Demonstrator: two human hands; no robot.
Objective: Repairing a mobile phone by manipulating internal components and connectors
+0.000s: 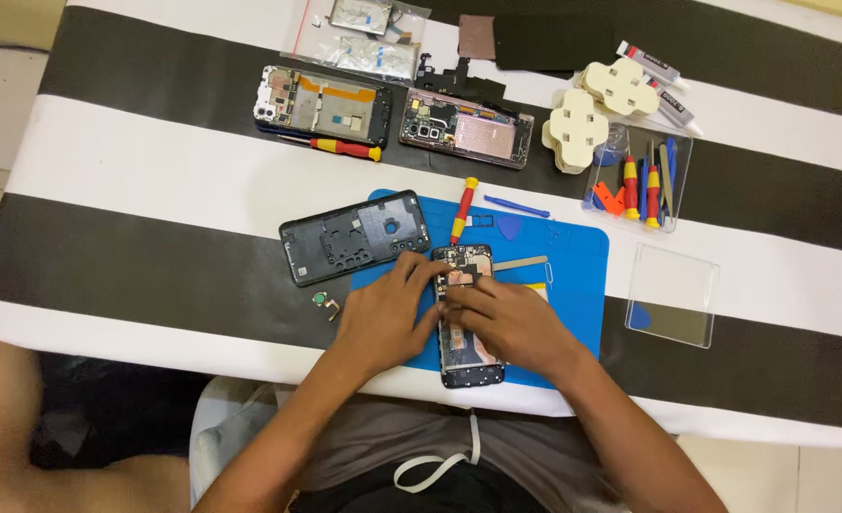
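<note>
An opened phone [465, 261] with its circuit boards showing lies lengthwise on a blue work mat [573, 275]. My left hand [383, 309] rests on the phone's left edge, fingers curled over its upper part. My right hand [506, 318] covers the phone's middle, fingertips pressed on a board near the top. Whether either hand pinches a small part is hidden. A black phone back frame [354, 237] lies just up and left of my left hand, and a small round part with a cable [324, 302] sits left of it.
A red-and-yellow screwdriver [463, 209], a blue pry tool [516, 206], a blue pick [509, 226] and a metal strip [520, 262] lie by the mat. Two more opened phones [321, 103] [468, 128] lie further back. A clear tool box [639, 180], its lid [672, 294] and cream pads [577, 128] are at right.
</note>
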